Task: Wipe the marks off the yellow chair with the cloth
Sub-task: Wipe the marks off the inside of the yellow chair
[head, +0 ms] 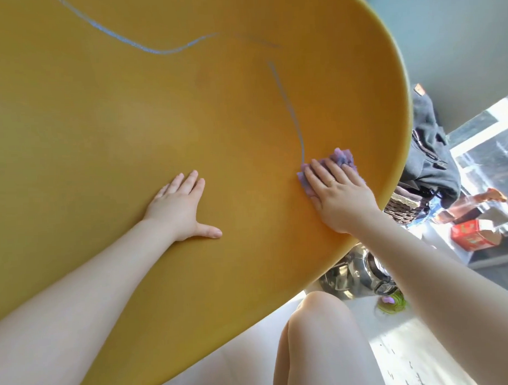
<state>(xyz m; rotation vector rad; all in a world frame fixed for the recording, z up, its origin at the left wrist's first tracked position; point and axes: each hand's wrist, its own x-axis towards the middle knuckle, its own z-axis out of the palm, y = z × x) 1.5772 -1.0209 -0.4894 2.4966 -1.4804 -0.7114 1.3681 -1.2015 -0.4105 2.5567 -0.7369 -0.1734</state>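
The yellow chair (129, 124) fills most of the head view, its smooth seat surface facing me. A pale blue-grey mark (289, 110) runs down the right side, and a second curved mark (144, 47) crosses the upper part. My right hand (337, 193) lies flat with straight fingers on a purple cloth (343, 157), pressing it against the chair at the lower end of the right mark, near the chair's rim. My left hand (180, 208) rests flat on the seat with fingers spread and holds nothing.
Beyond the chair's right rim are a grey bag (430, 151), a wicker basket (400, 207), a red box (470, 238) and a shiny metal chair base (356, 278). My knee (320, 319) is below the chair over a white floor.
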